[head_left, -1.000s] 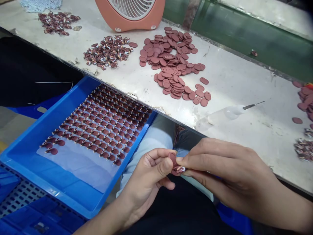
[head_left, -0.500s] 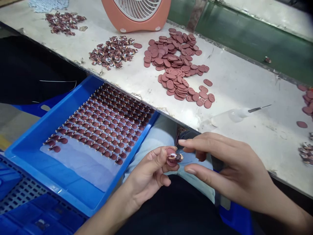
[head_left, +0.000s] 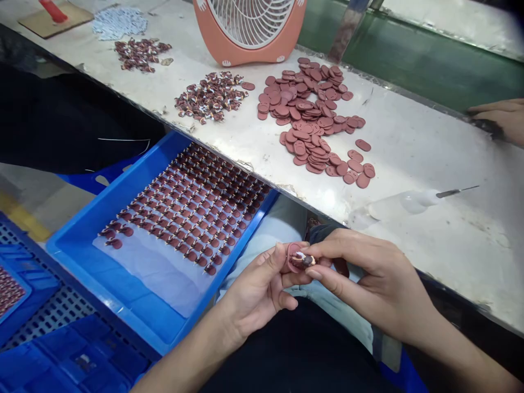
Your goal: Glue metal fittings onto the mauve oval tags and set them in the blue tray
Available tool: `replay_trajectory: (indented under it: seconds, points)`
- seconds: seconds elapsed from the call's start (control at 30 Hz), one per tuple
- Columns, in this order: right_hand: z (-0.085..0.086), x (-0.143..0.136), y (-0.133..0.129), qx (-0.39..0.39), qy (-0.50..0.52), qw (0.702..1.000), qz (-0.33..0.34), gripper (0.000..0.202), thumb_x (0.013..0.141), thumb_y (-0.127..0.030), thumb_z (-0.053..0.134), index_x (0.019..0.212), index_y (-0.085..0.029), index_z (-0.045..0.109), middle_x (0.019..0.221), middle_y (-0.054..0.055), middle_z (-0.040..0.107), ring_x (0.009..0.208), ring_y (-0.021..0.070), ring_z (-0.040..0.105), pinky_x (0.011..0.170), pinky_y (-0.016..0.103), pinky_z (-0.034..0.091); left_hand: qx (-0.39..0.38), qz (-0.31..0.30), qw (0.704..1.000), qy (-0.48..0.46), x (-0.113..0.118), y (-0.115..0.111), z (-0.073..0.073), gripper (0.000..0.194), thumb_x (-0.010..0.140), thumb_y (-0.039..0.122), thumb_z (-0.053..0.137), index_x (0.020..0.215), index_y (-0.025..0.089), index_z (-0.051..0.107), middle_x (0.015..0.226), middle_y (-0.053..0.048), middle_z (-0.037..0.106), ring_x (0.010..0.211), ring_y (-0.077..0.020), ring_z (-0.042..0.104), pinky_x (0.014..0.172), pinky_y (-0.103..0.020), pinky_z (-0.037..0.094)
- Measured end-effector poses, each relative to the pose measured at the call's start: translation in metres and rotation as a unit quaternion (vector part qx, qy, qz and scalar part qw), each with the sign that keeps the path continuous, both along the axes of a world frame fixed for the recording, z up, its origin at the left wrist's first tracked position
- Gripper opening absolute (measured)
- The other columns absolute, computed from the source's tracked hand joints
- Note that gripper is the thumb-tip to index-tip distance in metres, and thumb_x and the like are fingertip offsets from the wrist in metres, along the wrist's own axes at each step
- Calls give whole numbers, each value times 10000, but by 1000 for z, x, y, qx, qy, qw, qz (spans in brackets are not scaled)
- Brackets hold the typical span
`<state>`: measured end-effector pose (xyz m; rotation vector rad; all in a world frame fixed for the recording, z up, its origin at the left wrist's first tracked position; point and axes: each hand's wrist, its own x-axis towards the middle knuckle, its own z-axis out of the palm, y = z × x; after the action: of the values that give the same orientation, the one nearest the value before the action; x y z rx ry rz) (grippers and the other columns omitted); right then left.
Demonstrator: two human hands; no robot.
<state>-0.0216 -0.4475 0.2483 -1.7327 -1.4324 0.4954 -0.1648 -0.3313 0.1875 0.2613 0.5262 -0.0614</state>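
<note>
Between the thumb and fingers of my left hand [head_left: 262, 289] is a reddish-brown oval base [head_left: 292, 252]. On it lies a small painted figurine [head_left: 302, 260], dark brown with white and tan parts. My right hand [head_left: 360, 273] pinches the figurine's right end between thumb and index finger, so both hands are closed on the same piece. Below them is my lap. On the table, a pile of oval bases [head_left: 311, 109] lies beyond my hands, and a heap of loose figurines [head_left: 210, 97] sits to its left. A clear bottle with a needle tip [head_left: 417, 201] lies nearest my right hand.
A blue tray [head_left: 159, 333] at left holds rows of figurines on bases. An orange fan [head_left: 249, 54] stands at the table's back. Further left lie more figurines [head_left: 139, 54] and pale blue small parts [head_left: 119, 23]. Another person's hand [head_left: 501, 117] reaches in at the right edge.
My right hand has moved in from beside the piece and its thumb and index finger have closed on the figurine. Another person's hand has appeared at the right edge. The view has shifted.
</note>
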Motion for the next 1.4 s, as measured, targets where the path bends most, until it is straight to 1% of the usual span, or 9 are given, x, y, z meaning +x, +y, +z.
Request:
replay_trajectory:
  seconds: [0.1, 0.23, 0.37, 0.63, 0.77, 0.9, 1.03, 1.2, 1.4]
  points:
    - [-10, -5, 3, 35, -69, 996, -48, 150, 908, -136, 669, 1042, -199, 693, 775, -5, 663, 643, 100, 587, 563, 210, 476, 44, 55, 996, 45, 1, -2, 4, 446, 776, 536, 766, 1043, 183, 714, 950, -52, 700, 747, -113, 674, 425, -122, 489]
    - [-30, -16, 9, 104, -209, 968, -91, 195, 876, -93, 701, 1060, -152, 676, 806, 32, 673, 687, 138, 626, 657, 262, 504, 185, 177, 960, 112, -1, -9, 8, 348, 680, 418, 878, 811, 177, 663, 678, 50, 561, 525, -53, 484, 398, -130, 412]
    - [-48, -24, 20, 149, -306, 939, -57, 297, 849, -54, 726, 1134, -99, 657, 832, 72, 702, 701, 175, 621, 687, 304, 483, 241, 200, 942, 123, -4, -8, 6, 379, 617, 376, 912, 825, 173, 668, 750, 17, 632, 532, -60, 481, 390, -156, 372]
    - [-56, -37, 41, 161, -297, 941, -4, 294, 844, -66, 739, 1122, -97, 647, 795, 50, 696, 661, 159, 586, 644, 294, 475, 292, 245, 905, 186, -14, 5, -2, 317, 704, 417, 828, 834, 185, 657, 800, -5, 638, 599, -88, 545, 401, -156, 370]
    - [-52, -39, 31, 171, -262, 949, 42, 379, 809, -34, 761, 1165, -76, 639, 760, 37, 683, 628, 143, 591, 625, 291, 485, 483, 215, 776, 345, -50, 43, -23, 381, 762, 517, 705, 961, 194, 668, 917, -44, 702, 693, -154, 659, 458, -212, 451]
    - [-58, -30, 15, 148, -235, 959, 49, 344, 823, -11, 738, 1143, -99, 649, 807, 44, 707, 657, 145, 634, 651, 296, 509, 564, 204, 640, 481, -120, 114, -56, 378, 808, 430, 650, 1072, 160, 655, 1065, -101, 723, 928, -216, 684, 668, -273, 535]
    - [-67, -22, 5, 135, -231, 963, 39, 310, 837, -16, 726, 1118, -130, 663, 827, 34, 712, 658, 137, 646, 651, 285, 524, 615, 84, 515, 591, -178, 176, -80, 293, 852, 348, 662, 1075, 160, 689, 1080, -96, 721, 1032, -260, 653, 936, -448, 506]
    - [-66, -21, 7, 131, -223, 964, 56, 223, 887, -25, 662, 1100, -90, 651, 820, 71, 694, 660, 146, 638, 625, 287, 522, 644, -82, 443, 618, -198, 212, -98, 320, 920, 380, 642, 1161, 170, 653, 1227, -98, 658, 1110, -262, 629, 958, -517, 509]
    - [-73, -21, 0, 127, -195, 971, 47, 260, 886, -41, 666, 1140, -94, 653, 845, 78, 699, 688, 159, 652, 641, 289, 533, 663, -161, 394, 615, -202, 229, -115, 369, 937, 373, 622, 1251, 180, 610, 1290, -110, 622, 1115, -266, 627, 932, -505, 536]
